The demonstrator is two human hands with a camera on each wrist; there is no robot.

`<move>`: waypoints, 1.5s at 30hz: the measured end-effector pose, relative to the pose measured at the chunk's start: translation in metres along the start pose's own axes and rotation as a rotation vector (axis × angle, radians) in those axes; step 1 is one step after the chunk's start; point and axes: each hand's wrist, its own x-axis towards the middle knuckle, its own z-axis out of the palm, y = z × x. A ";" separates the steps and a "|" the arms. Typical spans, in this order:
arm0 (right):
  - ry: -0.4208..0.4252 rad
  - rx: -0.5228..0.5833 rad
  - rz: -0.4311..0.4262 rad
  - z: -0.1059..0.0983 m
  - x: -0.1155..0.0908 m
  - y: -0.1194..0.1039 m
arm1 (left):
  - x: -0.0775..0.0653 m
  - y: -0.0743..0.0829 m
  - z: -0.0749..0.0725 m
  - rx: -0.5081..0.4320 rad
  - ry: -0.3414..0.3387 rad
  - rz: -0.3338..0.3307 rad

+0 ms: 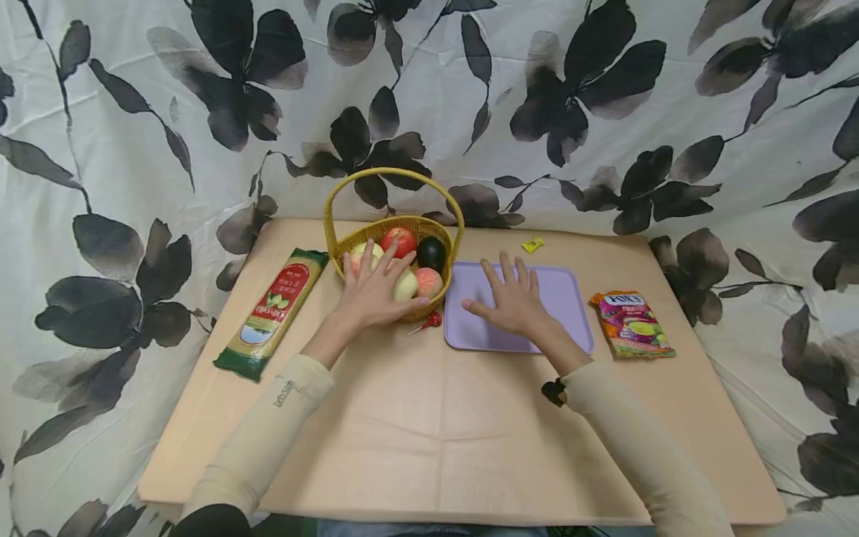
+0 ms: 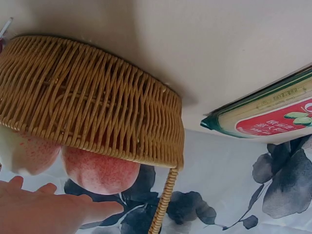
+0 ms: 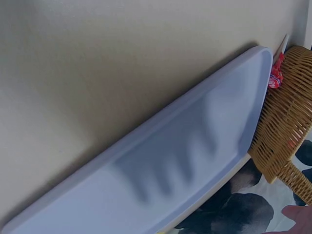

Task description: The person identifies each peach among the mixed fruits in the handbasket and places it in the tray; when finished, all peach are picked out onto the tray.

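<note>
My left hand (image 1: 377, 289), fingers spread, is over the front left of a yellow wicker basket (image 1: 459, 242) and holds nothing. Inside the basket are a red fruit (image 1: 399, 242), a dark green one (image 1: 431, 254), a peach (image 1: 428, 283) and other fruit partly hidden under the hand. In the left wrist view peaches (image 2: 100, 170) show past the wicker rim, near the fingers. My right hand (image 1: 513, 302) is spread above a lavender tray (image 1: 560, 298), with its finger shadows falling on the tray in the right wrist view. A red-wrapped lollipop (image 1: 432, 321) lies between basket and tray.
A long green and gold packet (image 1: 277, 313) labelled in red lies left of the basket. To the tray's right is a purple FOX'S candy bag (image 1: 632, 324). A small yellow wrapped candy (image 1: 533, 245) sits behind the tray. Floral cloth (image 1: 429, 97) hangs along the table's back edge.
</note>
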 end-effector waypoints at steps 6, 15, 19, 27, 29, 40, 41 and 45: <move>-0.015 0.003 0.003 0.002 0.001 0.000 | 0.002 -0.003 0.001 -0.009 -0.004 -0.001; 0.026 0.065 -0.057 -0.006 0.004 -0.018 | -0.008 -0.031 -0.002 -0.177 0.072 -0.071; 0.045 0.095 -0.112 -0.013 0.010 -0.041 | -0.018 -0.053 0.002 -0.271 0.105 -0.133; -0.066 0.114 -0.265 -0.022 0.037 -0.105 | -0.026 -0.073 0.017 -0.475 0.125 -0.207; -0.115 0.094 -0.279 -0.021 0.046 -0.120 | -0.026 -0.074 0.020 -0.521 0.121 -0.222; -0.196 -0.168 -0.215 -0.009 0.073 -0.165 | -0.021 -0.073 0.026 -0.553 0.123 -0.220; -0.196 -0.180 -0.208 -0.008 0.074 -0.167 | -0.021 -0.073 0.026 -0.555 0.126 -0.224; -0.185 -0.219 -0.174 -0.005 0.074 -0.171 | -0.020 -0.071 0.029 -0.566 0.114 -0.250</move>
